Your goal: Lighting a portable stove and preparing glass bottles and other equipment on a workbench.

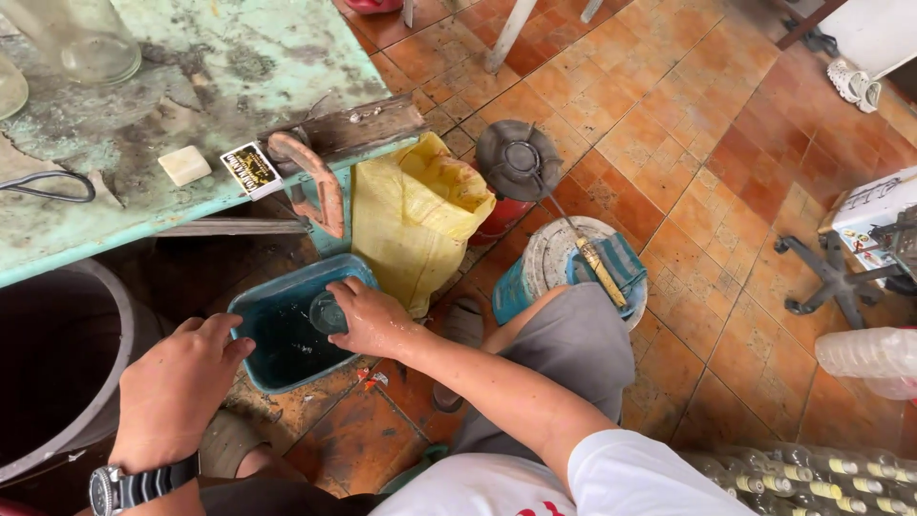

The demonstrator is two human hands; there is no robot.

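Dipping a small clear glass vessel into a teal rectangular plastic tub of dark water, gripped by the right hand.

Fingers of the right hand curl around the glass vessel, which sits just inside the tub's right rim, above the dark water. The left hand, with a dark wristwatch on its wrist, rests loosely with fingers bent at the tub's near left edge; whether it actually grips the rim I cannot tell. The tub stands on the orange tiled floor beneath a worn pale-green table, with a yellow woven plastic sack just beside it on the right. A large grey round bin sits to the left, and a teal bucket with a white lid lies beyond the person's knee.
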